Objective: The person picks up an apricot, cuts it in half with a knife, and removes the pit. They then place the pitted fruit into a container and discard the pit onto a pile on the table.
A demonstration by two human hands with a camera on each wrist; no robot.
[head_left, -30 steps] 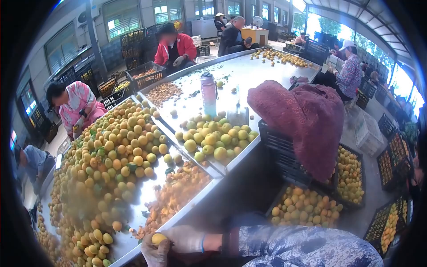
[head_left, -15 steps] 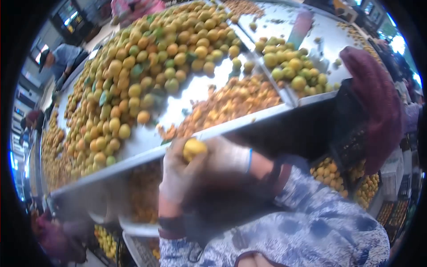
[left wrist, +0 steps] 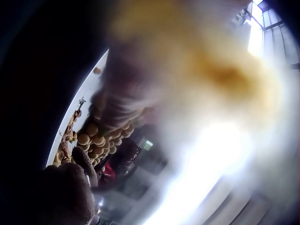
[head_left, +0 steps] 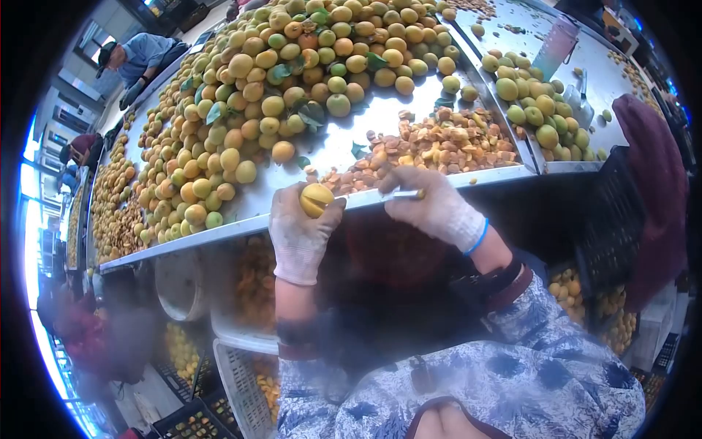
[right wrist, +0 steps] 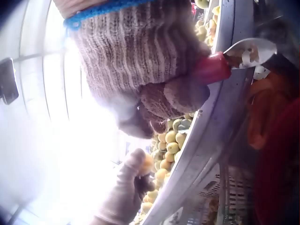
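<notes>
My gloved left hand (head_left: pixel 298 238) holds a yellow apricot (head_left: pixel 316 200) between fingers and thumb, with an open cut across its upper side. To its right, a short distance apart, my gloved right hand (head_left: pixel 439 211) grips a small spoon (right wrist: pixel 253 52) by its red handle (right wrist: pixel 213 69). Bits of fruit cling to the spoon's metal bowl in the right wrist view. Both hands are at the metal table's front rim (head_left: pixel 241 228). Just beyond the right hand lies a heap of split apricot pieces (head_left: pixel 439 143). Blurred yellow shapes fill much of the left wrist view.
A large pile of whole apricots (head_left: pixel 241 110) covers the table's left side. Past a metal divider sit greener apricots (head_left: pixel 537 110) and a bottle (head_left: pixel 557 45). A maroon cloth (head_left: pixel 651 197) hangs over a black crate at right. Below the table stand a bucket (head_left: pixel 179 285) and a white basket (head_left: pixel 241 388).
The head view has swung down and left toward the hands. My right hand has moved rightward away from the left, and the apricot's cut now shows.
</notes>
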